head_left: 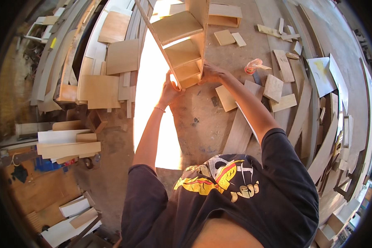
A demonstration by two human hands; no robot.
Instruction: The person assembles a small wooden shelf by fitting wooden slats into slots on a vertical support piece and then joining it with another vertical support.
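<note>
Open-fronted wooden shelf unit (183,53) is held by both hands at the far middle of the scene, its far end cut off by the view's edge. Its near left corner is gripped by the left hand (170,91); its right side, near the same end, is grasped by the right hand (211,73). Exact finger placement is partly hidden. A bright patch of light (156,128) is seen on the floor (198,142), left of the unit's near end. Square wooden panels (123,56) are laid at left. At right, a red container (250,68) and pale wood blocks (273,87) are scattered; a wooden box (224,20) is seen far right of the unit.
</note>
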